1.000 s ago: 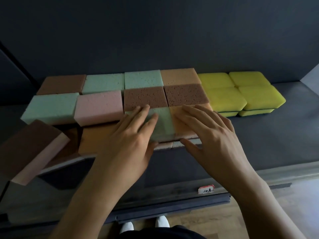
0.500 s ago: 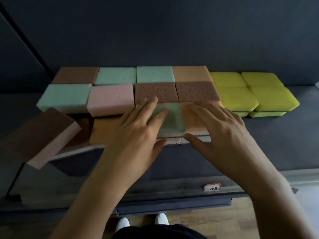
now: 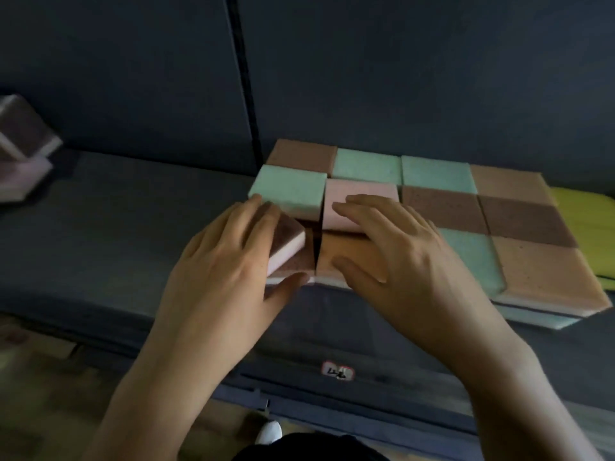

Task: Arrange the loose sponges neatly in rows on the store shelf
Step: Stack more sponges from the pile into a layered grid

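I see the dark shelf (image 3: 116, 244) running across the view, with the block of sponges (image 3: 436, 174) laid in touching rows on its right part and yellow sponges (image 3: 585, 221) just beside it. The right hand (image 3: 399, 261) lies flat, fingers straight, across the pink sponge (image 3: 352, 191) and the orange sponge (image 3: 336, 254) in front of it. The left hand (image 3: 226, 267) grips a tilted brown-topped sponge (image 3: 286, 241) at the block's front left corner, near the mint sponge (image 3: 289, 191). A small price tag (image 3: 337, 372) sits on the shelf's front lip.
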`<state>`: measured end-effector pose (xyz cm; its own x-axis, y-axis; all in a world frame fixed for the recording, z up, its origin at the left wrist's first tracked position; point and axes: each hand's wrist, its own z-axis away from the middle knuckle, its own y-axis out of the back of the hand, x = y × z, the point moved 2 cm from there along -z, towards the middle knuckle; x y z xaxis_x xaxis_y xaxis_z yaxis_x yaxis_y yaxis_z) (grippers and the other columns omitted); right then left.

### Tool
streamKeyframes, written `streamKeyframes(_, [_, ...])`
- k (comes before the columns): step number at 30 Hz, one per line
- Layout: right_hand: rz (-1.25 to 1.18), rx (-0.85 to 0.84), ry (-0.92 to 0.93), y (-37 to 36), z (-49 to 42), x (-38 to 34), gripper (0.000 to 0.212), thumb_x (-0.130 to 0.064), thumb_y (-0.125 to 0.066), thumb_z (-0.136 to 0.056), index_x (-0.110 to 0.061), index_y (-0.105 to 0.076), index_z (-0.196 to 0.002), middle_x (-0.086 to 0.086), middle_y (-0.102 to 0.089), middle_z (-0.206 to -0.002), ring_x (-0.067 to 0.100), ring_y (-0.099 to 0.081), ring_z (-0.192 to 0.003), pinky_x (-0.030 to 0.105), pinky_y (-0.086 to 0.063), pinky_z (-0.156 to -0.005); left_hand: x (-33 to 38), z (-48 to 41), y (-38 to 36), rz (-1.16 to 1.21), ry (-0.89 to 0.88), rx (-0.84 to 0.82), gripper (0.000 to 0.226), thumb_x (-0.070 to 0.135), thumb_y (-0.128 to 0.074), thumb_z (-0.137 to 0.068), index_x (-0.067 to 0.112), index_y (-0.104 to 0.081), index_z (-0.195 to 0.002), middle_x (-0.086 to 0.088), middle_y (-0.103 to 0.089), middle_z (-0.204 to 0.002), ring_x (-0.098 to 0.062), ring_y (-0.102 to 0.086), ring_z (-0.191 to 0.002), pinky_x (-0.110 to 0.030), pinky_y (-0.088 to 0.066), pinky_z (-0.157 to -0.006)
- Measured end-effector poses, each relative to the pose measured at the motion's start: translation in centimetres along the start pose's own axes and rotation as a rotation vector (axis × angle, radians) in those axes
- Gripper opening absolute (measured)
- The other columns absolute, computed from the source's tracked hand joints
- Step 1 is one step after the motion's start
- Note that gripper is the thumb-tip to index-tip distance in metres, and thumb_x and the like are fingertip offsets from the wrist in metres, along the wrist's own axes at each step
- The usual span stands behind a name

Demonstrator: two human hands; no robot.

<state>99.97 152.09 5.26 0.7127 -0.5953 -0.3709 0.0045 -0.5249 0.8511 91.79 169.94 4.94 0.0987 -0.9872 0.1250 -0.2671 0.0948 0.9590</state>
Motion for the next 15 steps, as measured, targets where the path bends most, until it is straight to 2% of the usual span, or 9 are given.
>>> streamKeyframes(5, [0.003,-0.028,0.025,-1.2,-1.4,-1.2,0.051,-0.027,-0.067,-0.089,-0.019,-0.052,-0.136,-0.001,-0.055,-0.136,0.02,-0.051,-0.125,0.042,-0.044,-0.103,-2.4,-0.1,-0.9,-0.032,0.028,-0.007,0.085,0.057,-0.065,-0.073,0.006,-0.048,-0.139,-0.019,-0.05,-0.141,-0.036,-0.054,-0.124,-0.046,-0.044,-0.097])
streamKeyframes(8, [0.003,-0.039,0.01,-1.6,-1.7,-1.4,0.054,-0.025,-0.07,-0.088,-0.019,-0.051,-0.138,-0.002,-0.054,-0.137,0.019,-0.05,-0.126,0.041,-0.043,-0.104,-3.3,-0.3,-1.6,-0.035,0.028,-0.026,0.088,0.058,-0.068,-0.072,0.0,-0.05,-0.136,-0.022,-0.056,-0.135,-0.037,-0.06,-0.117,-0.046,-0.048,-0.093])
streamKeyframes(12, [-0.007,-0.028,0.018,-2.3,-2.1,-1.9,0.05,-0.026,-0.065,-0.088,-0.019,-0.053,-0.136,-0.003,-0.055,-0.137,0.017,-0.05,-0.127,0.04,-0.043,-0.105,-4.0,-0.6,-1.5,0.048,-0.008,-0.029,0.071,0.05,-0.064,-0.077,0.004,-0.056,-0.13,-0.012,-0.063,-0.12,-0.031,-0.065,-0.1,-0.04,-0.054,-0.076])
streamKeyframes(15, [0.028,-0.066,0.049,-2.6,-2.1,-2.1,0.06,-0.035,-0.071,-0.087,-0.023,-0.048,-0.141,-0.003,-0.048,-0.146,0.016,-0.044,-0.134,0.038,-0.037,-0.11,-4.1,-0.6,-0.8,0.135,-0.083,-0.008,0.068,0.047,-0.064,-0.076,0.009,-0.055,-0.131,-0.005,-0.059,-0.126,-0.026,-0.062,-0.106,-0.037,-0.053,-0.076])
